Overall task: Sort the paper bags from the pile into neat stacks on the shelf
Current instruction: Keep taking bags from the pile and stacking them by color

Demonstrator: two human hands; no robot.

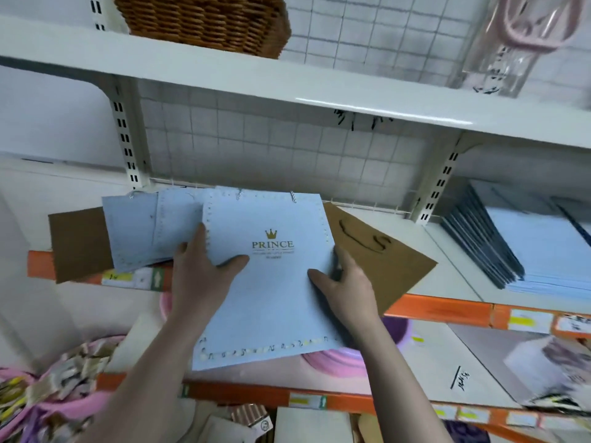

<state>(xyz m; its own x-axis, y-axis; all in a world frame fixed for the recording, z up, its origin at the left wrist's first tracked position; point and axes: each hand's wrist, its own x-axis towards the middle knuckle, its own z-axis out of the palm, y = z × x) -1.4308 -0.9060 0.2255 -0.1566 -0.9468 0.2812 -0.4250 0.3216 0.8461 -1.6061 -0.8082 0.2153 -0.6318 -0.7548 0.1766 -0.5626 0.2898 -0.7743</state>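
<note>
A light blue paper bag (271, 302) with a gold crown and the word PRINCE lies flat, half over the shelf's orange front edge. My left hand (201, 276) grips its left edge, thumb on top. My right hand (348, 282) grips its right edge, thumb on the face. Behind it on the white shelf (447, 247) lie smaller light blue bags (137, 231), fanned out to the left. A brown paper bag (380, 254) lies under the blue one at the right, and another brown bag (80, 244) sticks out at the left.
A neat stack of blue bags (518, 247) sits on the shelf at the right. A wicker basket (204, 24) stands on the upper shelf, with a clear pink-handled item (511, 43) at the right. Pink basins (332, 359) and patterned bags (57, 385) fill the lower level.
</note>
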